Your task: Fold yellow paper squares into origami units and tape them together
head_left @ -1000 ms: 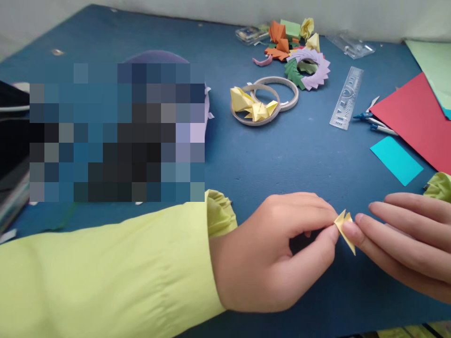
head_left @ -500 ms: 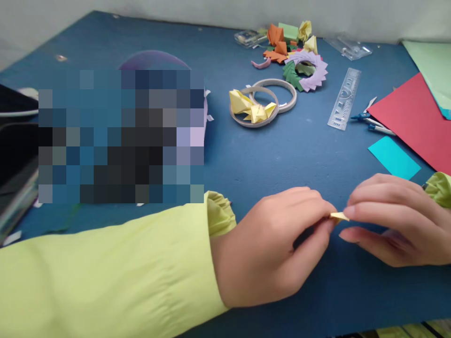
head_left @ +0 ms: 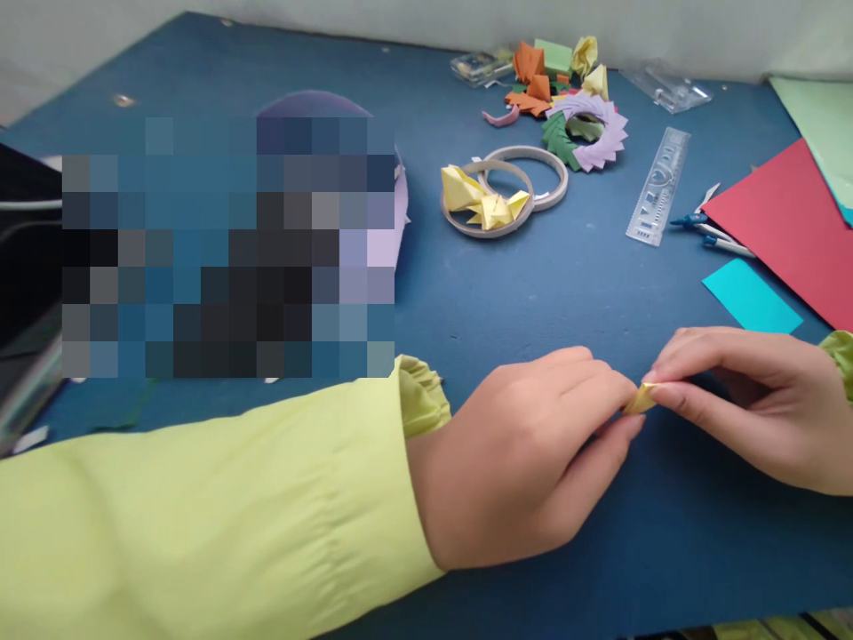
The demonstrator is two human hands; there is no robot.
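Between my two hands is a small folded piece of yellow paper (head_left: 640, 399), just above the blue table (head_left: 533, 302). My left hand (head_left: 533, 453) pinches its left end with thumb and forefinger. At the other end, my right hand (head_left: 753, 400) grips the paper between thumb and fingertips. Most of the piece is hidden by the fingers. Beyond the hands, folded yellow paper pieces (head_left: 493, 212) lie in and over a roll of tape (head_left: 490, 235), which overlaps a second tape roll (head_left: 563, 182).
A paper ring in lilac and green (head_left: 603, 142) lies near orange folded pieces (head_left: 530, 64). To the right are a clear ruler (head_left: 659, 187), a compass (head_left: 689, 220), a turquoise paper (head_left: 753, 295) and red paper (head_left: 793, 222). A pixelated patch hides the left.
My right thumb has closed up against the fingers, so the right hand now pinches the yellow paper. The paper has tilted upward at its right end. The view has shifted slightly.
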